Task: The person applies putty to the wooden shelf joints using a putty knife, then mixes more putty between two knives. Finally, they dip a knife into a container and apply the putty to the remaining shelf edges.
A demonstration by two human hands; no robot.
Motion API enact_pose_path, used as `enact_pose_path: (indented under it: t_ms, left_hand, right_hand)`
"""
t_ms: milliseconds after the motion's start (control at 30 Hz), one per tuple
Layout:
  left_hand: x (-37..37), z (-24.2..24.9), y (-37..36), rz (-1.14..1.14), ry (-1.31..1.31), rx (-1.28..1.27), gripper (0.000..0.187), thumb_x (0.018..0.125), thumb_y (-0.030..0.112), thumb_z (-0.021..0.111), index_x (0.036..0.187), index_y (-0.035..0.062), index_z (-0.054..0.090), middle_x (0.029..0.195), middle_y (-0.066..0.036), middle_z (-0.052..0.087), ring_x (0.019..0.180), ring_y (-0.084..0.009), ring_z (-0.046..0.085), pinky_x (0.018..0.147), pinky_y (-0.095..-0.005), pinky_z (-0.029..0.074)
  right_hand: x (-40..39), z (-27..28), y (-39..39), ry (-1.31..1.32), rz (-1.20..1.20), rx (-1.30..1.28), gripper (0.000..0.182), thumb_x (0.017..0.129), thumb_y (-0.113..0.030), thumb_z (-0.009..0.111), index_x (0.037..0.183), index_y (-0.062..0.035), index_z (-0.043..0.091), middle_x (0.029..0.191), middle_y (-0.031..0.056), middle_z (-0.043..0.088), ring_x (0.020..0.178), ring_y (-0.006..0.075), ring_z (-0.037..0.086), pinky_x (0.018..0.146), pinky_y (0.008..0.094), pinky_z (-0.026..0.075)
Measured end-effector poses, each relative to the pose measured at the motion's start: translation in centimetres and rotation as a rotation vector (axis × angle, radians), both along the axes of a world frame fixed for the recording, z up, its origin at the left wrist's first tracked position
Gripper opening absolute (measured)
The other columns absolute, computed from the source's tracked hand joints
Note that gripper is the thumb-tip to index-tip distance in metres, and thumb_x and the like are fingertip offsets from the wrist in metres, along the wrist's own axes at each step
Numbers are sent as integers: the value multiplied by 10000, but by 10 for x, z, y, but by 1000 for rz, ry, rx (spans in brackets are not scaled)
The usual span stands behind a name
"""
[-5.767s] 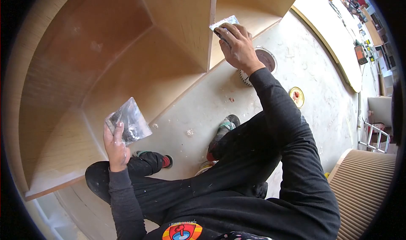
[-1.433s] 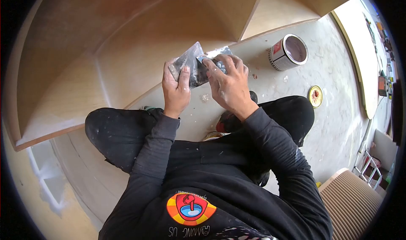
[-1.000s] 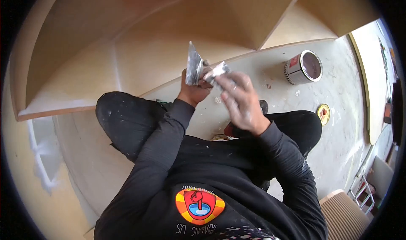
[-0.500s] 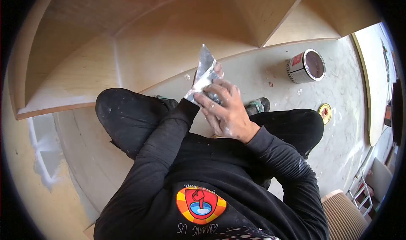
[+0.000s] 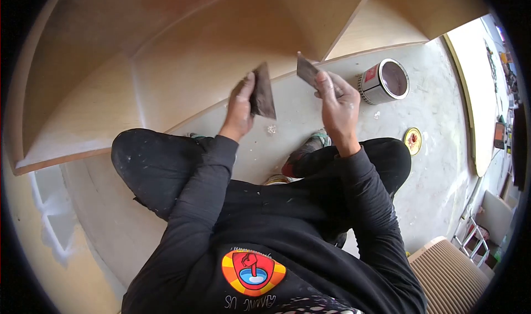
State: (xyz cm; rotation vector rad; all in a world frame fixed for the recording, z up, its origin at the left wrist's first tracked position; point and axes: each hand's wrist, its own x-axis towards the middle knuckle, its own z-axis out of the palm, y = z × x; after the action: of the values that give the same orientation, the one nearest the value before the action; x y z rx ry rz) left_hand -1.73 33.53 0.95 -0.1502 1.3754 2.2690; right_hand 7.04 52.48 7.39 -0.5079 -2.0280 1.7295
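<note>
My left hand [image 5: 239, 108] is closed on a flat, dark-looking metal scraper [image 5: 264, 93], its blade standing up on the inner side of my fingers. Opposite it, my right hand [image 5: 339, 105] pinches a second, narrower-looking metal scraper [image 5: 307, 69] between thumb and fingers, the blade tilted up toward the left. The two scrapers are apart, with a gap over the floor between them. Pale dust or filler coats my fingers. Any handles on the scrapers are hidden in my grip.
A wooden shelf unit [image 5: 204, 65] curves across the front. To the right, an open can [image 5: 381, 83] stands on the grey floor [image 5: 442, 148], near a round lid [image 5: 412, 141] with residue. A ribbed panel [image 5: 451, 272] and small metal stepladder [image 5: 474, 245] are at lower right.
My hands were together on a shiny metal scraper; they have separated, left hand leftward and right hand rightward and up, each now showing its own scraper. The view has shifted slightly.
</note>
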Motion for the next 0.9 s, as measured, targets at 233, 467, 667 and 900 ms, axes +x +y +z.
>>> enact_pose_path:
  t_ms: [233,467,667,900]
  left_hand:
    - [-2,24,-6,0,32,139,336,928,96,662,1245,53,559,1172,-46,639,1061,-166,627,908,-345,545]
    - [11,18,2,-92,3,274,317,927,29,630,1235,24,554,1161,-79,657,1040,-201,654,895,-345,552]
    - [23,32,12,-114,44,253,339,944,-25,564,1277,12,516,1215,-98,630,1100,-207,626,951,-347,522]
    - [32,47,12,-197,154,311,392,932,-49,561,1313,7,489,1257,-104,610,1173,-212,580,1026,-376,458]
  right_hand:
    - [-1,-3,-7,-18,67,-734,453,944,-182,668,1316,22,510,946,64,664,722,116,635,544,222,491]
    - [4,-19,-22,-175,249,-910,365,869,-120,754,1135,5,538,920,77,663,732,126,652,615,255,535]
    - [-4,-22,-24,-175,102,-797,329,861,-173,774,987,-12,516,854,69,649,674,114,643,544,235,514]
    - [-10,-21,-6,-271,-56,-724,399,868,-275,771,1015,-18,504,820,49,625,591,76,583,429,218,402]
